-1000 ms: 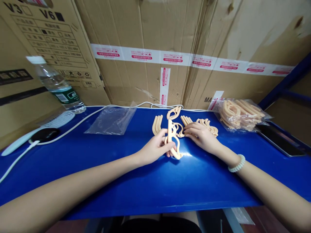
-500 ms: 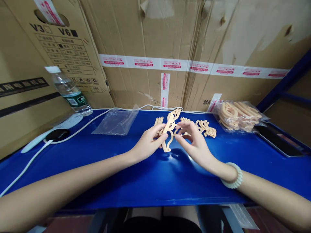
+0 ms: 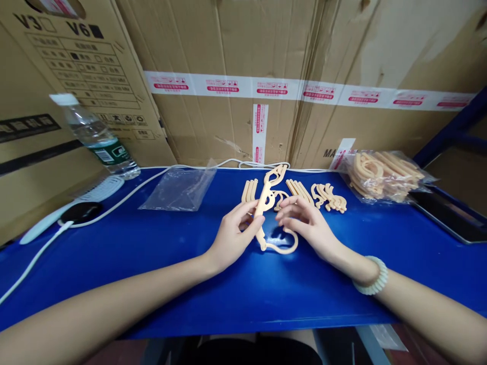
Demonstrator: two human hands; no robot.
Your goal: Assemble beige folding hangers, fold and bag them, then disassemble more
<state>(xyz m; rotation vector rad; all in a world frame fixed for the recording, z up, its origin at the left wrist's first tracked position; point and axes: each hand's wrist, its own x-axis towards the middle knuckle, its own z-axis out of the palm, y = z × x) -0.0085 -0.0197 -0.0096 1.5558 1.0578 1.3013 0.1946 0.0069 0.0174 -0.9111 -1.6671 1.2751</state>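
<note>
My left hand (image 3: 236,234) grips a beige plastic piece (image 3: 262,207) shaped like a folding hanger, thumb on top. A curved hook (image 3: 291,248) reaches rightward from its near end. Just right of the piece, my right hand (image 3: 310,225) has its fingers bent and apart, with nothing seen between them. Behind the hands lie straight beige strips (image 3: 249,190), more strips (image 3: 300,191) and several curved parts (image 3: 327,197). Another looped beige part (image 3: 280,197) is partly hidden behind the held piece.
A clear bag of beige parts (image 3: 384,176) and a dark tablet (image 3: 451,215) are at the right. An empty plastic bag (image 3: 178,190), water bottle (image 3: 101,142), pale comb-like object (image 3: 102,188), black puck (image 3: 80,213) and white cable are at the left. Cardboard (image 3: 224,45) stands behind.
The hook at the near end of the held piece has swung out to the right. My right hand has come away slightly from the piece. The view has shifted a little.
</note>
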